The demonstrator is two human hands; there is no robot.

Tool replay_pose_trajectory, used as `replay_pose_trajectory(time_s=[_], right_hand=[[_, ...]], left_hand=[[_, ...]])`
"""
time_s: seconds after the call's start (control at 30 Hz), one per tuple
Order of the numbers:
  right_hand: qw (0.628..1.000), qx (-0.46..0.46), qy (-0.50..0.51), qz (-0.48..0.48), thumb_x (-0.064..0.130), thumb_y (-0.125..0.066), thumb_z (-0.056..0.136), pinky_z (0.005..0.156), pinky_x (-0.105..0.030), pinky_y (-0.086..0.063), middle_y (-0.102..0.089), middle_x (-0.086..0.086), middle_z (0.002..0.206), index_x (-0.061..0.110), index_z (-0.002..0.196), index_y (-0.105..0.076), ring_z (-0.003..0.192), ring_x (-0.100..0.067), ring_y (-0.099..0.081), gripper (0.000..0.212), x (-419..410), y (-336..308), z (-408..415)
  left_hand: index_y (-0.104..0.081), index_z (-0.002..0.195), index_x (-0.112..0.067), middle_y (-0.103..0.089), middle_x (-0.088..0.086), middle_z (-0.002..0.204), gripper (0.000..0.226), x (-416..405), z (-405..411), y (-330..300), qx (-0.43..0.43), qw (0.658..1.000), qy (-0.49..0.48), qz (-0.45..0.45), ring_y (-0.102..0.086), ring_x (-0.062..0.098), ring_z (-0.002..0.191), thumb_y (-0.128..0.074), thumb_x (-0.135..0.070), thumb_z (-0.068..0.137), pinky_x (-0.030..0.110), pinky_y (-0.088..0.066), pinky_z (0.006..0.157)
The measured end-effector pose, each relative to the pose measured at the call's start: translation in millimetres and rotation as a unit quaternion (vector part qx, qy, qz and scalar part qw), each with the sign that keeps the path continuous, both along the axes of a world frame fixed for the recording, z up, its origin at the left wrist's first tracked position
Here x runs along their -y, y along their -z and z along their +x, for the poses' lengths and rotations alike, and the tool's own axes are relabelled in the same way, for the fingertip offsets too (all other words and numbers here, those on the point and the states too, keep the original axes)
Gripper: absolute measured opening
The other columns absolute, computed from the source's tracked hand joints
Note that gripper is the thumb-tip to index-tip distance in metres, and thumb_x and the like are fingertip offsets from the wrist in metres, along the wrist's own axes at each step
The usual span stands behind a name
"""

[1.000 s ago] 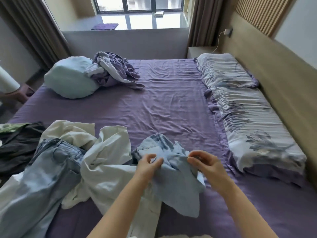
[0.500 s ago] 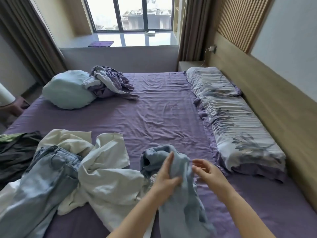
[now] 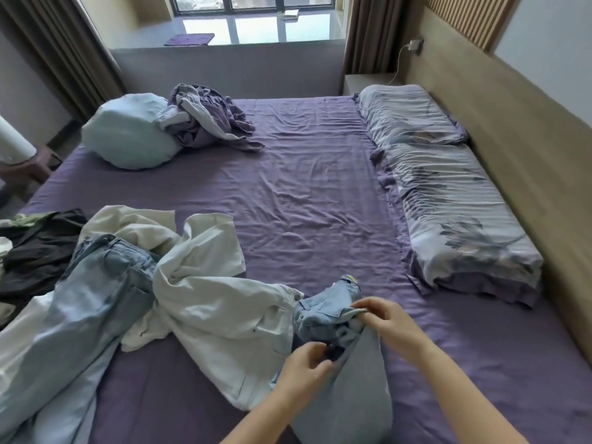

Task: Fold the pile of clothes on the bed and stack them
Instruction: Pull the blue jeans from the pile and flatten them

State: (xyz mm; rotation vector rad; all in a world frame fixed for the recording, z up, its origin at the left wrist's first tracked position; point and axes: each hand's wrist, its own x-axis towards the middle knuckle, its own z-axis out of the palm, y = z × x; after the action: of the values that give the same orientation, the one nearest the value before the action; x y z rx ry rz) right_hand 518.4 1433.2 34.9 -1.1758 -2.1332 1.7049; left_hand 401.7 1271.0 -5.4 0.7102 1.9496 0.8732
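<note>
Both hands pinch the small light-blue denim garment (image 3: pixel 339 354) at six o'clock on the purple-sheeted bed (image 3: pixel 304 193): right hand (image 3: pixel 389 325) at its waistband, left hand (image 3: pixel 302 366) lower. Step judged: sorting out the first piece. Next: spread flat before folding. Unfolded pile (image 3: pixel 128 283) lies at nine o'clock.

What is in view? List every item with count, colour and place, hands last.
small denim garment: one, light blue, near edge, held in both hands
white garment: one, off-white, crumpled left of the denim piece
jeans: one pair, light blue, sprawled at near left
dark garment: one, black, left edge
crumpled bedding: one heap, purple and white, far left
pillow: one, pale blue, beside that heap
long pillows: two, floral grey-purple, along the headboard
sheet: one, purple, covering the bed
left hand: grips the denim's lower part
right hand: pinches its upper edge
</note>
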Motion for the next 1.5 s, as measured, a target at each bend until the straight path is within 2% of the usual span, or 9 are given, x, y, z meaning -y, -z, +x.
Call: replay_pose_trajectory(time_s=[0.13, 0.23, 0.33, 0.57, 0.73, 0.93, 1.13, 1.3, 1.5], right_hand=[[0.996, -0.084, 0.001, -0.014, -0.002, -0.057, 0.09, 0.082, -0.022, -0.047, -0.072, -0.004, 0.096, 0.017, 0.093, -0.069, 0.088, -0.008, -0.063, 0.023, 5.6, -27.1, 23.0], [0.987, -0.15, 0.033, -0.041, -0.001, -0.055, 0.091, 0.078, -0.015, -0.047, -0.071, -0.002, 0.092, 0.011, 0.095, -0.069, 0.086, -0.005, -0.062, 0.019, -1.0, -47.2, 40.5], [0.993, -0.098, 0.068, 0.003, -0.003, -0.054, 0.092, 0.076, -0.013, -0.044, -0.067, -0.004, 0.093, 0.009, 0.096, -0.067, 0.086, -0.009, -0.058, 0.018, -15.3, -50.0, 55.3], [0.968, 0.029, -0.196, 0.156, 0.025, -0.075, 0.081, 0.105, -0.013, -0.028, -0.047, 0.018, 0.132, 0.032, 0.133, -0.046, 0.127, 0.004, -0.038, 0.061, -5.5, -42.8, 28.4], [0.989, -0.07, -0.125, 0.037, 0.016, -0.06, 0.093, 0.062, -0.021, -0.04, -0.061, 0.012, 0.076, 0.03, 0.087, -0.069, 0.07, -0.003, -0.052, 0.018, -1.7, -49.7, -1.8], [0.99, -0.107, -0.068, -0.064, 0.017, -0.057, 0.094, 0.066, -0.022, -0.046, -0.065, 0.0, 0.081, 0.013, 0.089, -0.069, 0.076, -0.011, -0.059, 0.015, -6.0, -62.5, 6.5], [0.984, -0.095, -0.148, 0.033, 0.024, -0.074, 0.082, 0.086, -0.023, -0.051, -0.066, 0.011, 0.113, 0.026, 0.124, -0.058, 0.105, -0.004, -0.061, 0.045, 2.4, -94.0, -8.2], [0.979, -0.19, -0.042, 0.062, 0.027, -0.072, 0.079, 0.064, -0.03, -0.049, -0.066, -0.001, 0.077, 0.018, 0.087, -0.072, 0.072, -0.012, -0.061, 0.012, 5.4, -118.4, -15.6], [0.945, -0.308, 0.063, -0.096, 0.022, -0.074, 0.07, 0.063, -0.029, -0.056, -0.073, -0.012, 0.084, 0.011, 0.087, -0.075, 0.074, -0.023, -0.069, 0.02, -3.4, -131.0, 3.5]], left_hand=[[-0.022, 0.151, -0.026, -0.006, 0.003, 0.156, 0.086, -16.6, -27.5, 1.1, -0.216, 0.976, 0.034, -0.009, -0.009, 0.019, 0.144, -0.071, -0.025, 0.081, 0.028, -0.012, 0.115], [-0.055, 0.133, -0.021, -0.018, 0.003, 0.156, 0.058, -36.0, -53.8, -13.1, -0.282, 0.942, 0.178, 0.029, -0.014, 0.022, 0.143, -0.074, -0.031, 0.079, 0.034, -0.018, 0.115], [-0.065, 0.087, 0.005, -0.067, 0.018, 0.099, 0.031, -50.4, -68.9, -28.1, -0.222, 0.947, 0.219, 0.076, -0.059, 0.024, 0.092, -0.075, -0.025, 0.082, 0.042, -0.046, 0.089], [-0.037, 0.058, -0.028, -0.042, -0.01, 0.057, 0.047, -78.1, -64.1, -82.6, -0.307, 0.887, 0.344, 0.027, -0.037, 0.005, 0.052, -0.07, -0.055, 0.076, 0.024, -0.027, 0.05], [-0.059, 0.071, -0.023, -0.052, -0.013, 0.063, 0.031, -75.0, -92.2, -123.1, -0.124, 0.933, 0.335, -0.05, -0.048, 0.001, 0.057, -0.078, -0.049, 0.073, 0.016, -0.034, 0.052], [-0.07, 0.087, -0.021, -0.07, -0.009, 0.084, 0.011, -34.5, -124.2, -124.1, 0.1, 0.97, 0.223, 0.002, -0.066, 0.006, 0.081, -0.076, -0.014, 0.08, 0.019, -0.051, 0.072], [-0.057, 0.092, -0.019, -0.057, -0.004, 0.079, 0.029, -55.0, -97.9, -149.1, 0.083, 0.969, 0.193, 0.128, -0.054, 0.009, 0.073, -0.078, -0.006, 0.077, 0.024, -0.046, 0.065], [-0.056, 0.114, -0.016, -0.066, 0.009, 0.098, 0.037, -60.4, -94.9, -166.1, 0.134, 0.961, 0.152, 0.188, -0.063, 0.015, 0.089, -0.073, -0.008, 0.082, 0.032, -0.053, 0.08], [-0.064, 0.108, -0.01, -0.07, -0.008, 0.094, 0.027, -36.0, -99.6, -123.9, 0.162, 0.954, 0.204, 0.15, -0.063, 0.006, 0.092, -0.064, 0.006, 0.085, 0.02, -0.048, 0.087]])
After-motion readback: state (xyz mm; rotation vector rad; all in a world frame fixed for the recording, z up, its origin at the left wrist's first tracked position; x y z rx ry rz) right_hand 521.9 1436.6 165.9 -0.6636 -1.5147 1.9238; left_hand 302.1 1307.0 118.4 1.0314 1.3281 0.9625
